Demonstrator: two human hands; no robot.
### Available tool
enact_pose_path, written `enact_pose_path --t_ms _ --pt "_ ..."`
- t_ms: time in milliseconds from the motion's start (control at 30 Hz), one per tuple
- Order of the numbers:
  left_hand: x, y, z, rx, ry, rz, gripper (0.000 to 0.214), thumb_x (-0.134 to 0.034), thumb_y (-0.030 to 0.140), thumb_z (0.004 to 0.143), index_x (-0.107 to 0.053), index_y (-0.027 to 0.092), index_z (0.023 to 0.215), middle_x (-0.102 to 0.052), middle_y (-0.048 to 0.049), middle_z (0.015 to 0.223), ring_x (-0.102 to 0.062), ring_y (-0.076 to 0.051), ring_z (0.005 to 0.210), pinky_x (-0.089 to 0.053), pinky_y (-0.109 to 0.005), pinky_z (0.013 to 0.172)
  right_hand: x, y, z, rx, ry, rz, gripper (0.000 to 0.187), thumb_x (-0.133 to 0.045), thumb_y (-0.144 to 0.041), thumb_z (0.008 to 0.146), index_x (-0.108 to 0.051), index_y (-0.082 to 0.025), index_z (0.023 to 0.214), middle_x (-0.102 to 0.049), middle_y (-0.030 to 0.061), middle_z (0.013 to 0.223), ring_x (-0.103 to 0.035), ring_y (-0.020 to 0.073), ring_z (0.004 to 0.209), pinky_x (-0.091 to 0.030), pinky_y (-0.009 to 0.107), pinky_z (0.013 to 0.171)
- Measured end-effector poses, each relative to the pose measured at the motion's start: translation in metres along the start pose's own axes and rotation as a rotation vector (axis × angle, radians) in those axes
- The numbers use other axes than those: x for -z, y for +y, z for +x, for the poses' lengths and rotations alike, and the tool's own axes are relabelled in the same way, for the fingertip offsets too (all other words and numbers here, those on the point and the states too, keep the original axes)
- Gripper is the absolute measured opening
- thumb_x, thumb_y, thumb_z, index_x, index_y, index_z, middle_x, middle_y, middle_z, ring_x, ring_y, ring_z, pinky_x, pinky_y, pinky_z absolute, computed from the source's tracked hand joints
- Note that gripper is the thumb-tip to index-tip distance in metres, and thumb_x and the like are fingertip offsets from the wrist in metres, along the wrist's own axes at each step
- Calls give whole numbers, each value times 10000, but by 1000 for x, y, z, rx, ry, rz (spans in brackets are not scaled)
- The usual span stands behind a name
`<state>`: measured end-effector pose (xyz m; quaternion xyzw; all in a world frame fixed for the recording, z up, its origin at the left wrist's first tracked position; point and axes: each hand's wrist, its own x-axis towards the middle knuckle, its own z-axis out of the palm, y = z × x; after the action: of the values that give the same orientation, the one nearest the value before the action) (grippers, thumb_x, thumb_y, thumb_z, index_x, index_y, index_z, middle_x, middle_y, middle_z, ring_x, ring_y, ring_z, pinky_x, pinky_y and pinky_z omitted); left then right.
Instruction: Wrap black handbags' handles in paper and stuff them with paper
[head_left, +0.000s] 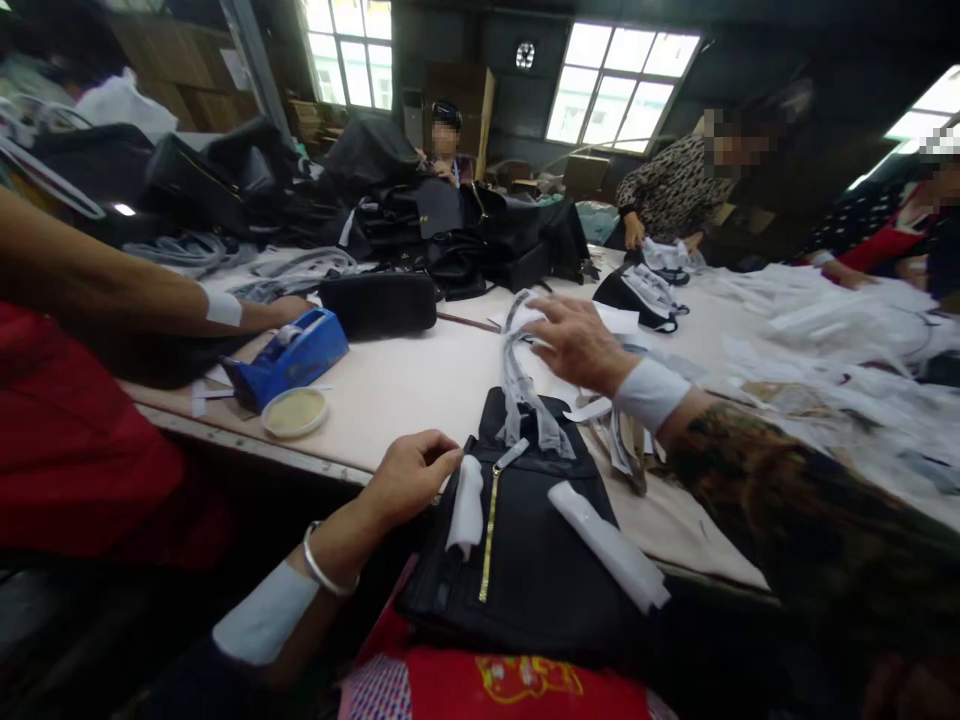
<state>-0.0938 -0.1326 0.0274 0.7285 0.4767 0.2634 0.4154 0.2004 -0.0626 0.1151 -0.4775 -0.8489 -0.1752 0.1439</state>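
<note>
A black bag (536, 560) with a gold zipper (489, 540) leans upright on my lap against the table edge. White wrapping covers one piece (466, 505) on its left side and another (611, 545) on its right. My left hand (409, 475), with a bangle above the wrist, is closed at the bag's upper left edge; whatever lies between thumb and fingers is hidden. Over the bag's top, my right hand (577, 345) is open, fingers apart, beside a plastic-wrapped strap (516, 375) that rises from the bag.
At left are a blue tape dispenser (300, 350), a round dish (294, 412) and a co-worker's arm (150, 260). A black case (377, 303) stands behind. Black bags (465, 225) are heaped at the back. White wrapping (847, 320) covers the table's right side; people work beyond.
</note>
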Motion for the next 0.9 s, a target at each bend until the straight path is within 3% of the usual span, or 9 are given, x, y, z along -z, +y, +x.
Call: enact_pose_path --t_ms 67,167,233,333,500,667,800,900 --pt "-4 -5 17 -8 -28 74 260 -577 378 839 -732 170 866 -751 -26 810 -680 -179 768 -513 -268 723 -5 -14 -40 -54 -75 137 265 -663 -198 841 -725 -162 1096 -614 152 1337 -558 323 1224 -430 492 1029" --pt "-16 -5 50 -28 -60 187 281 -547 358 845 -741 160 897 -762 -47 860 -688 -184 807 -508 -260 729 -13 -25 -94 -312 -150 345 256 -617 -246 855 -743 -161 1061 -725 125 1123 -675 281 1032 -512 407 932" --pt "-27 -2 70 -38 -70 241 273 -563 351 830 -746 160 896 -762 -61 870 -688 -194 814 -500 -262 721 -14 -31 -120 -475 -177 425 264 -602 -297 860 -755 -175 1036 -759 101 1023 -707 276 952 -541 392 871" --pt "-46 3 91 -47 -86 318 304 -606 425 804 -748 164 866 -757 -94 881 -687 -226 828 -487 -285 723 -5 -46 -148 -595 -225 561 294 -572 -374 885 -755 -207 1044 -771 67 1008 -713 262 944 -548 379 860" --pt "-72 4 115 -9 -118 408 461 -665 579 727 -724 122 735 -734 -179 805 -688 -302 823 -493 -342 727 18 -79 -174 -698 -325 688 388 -552 -474 896 -732 -192 1092 -760 81 1041 -697 270 956 -535 387 854" --pt "-89 3 123 -69 -145 344 288 -735 333 710 -741 138 923 -758 -115 917 -694 -241 860 -512 -287 762 27 -102 -183 -696 -335 792 438 -565 -512 883 -722 -199 1146 -743 98 1095 -680 279 997 -530 386 863" --pt "-82 -1 112 -114 -102 276 370 -668 319 807 -694 140 1130 -742 -114 1076 -685 -217 957 -515 -281 838 30 -104 -191 -710 -375 829 452 -549 -518 891 -722 -199 1160 -725 107 1158 -659 295 1066 -503 414 943" --pt "-63 -4 93 -119 -89 275 353 -606 383 855 -709 134 1083 -742 -118 1041 -682 -223 934 -514 -301 836 38 -103 -201 -727 -387 864 499 -493 -547 917 -701 -199 1208 -715 124 1169 -654 304 1079 -491 433 971"
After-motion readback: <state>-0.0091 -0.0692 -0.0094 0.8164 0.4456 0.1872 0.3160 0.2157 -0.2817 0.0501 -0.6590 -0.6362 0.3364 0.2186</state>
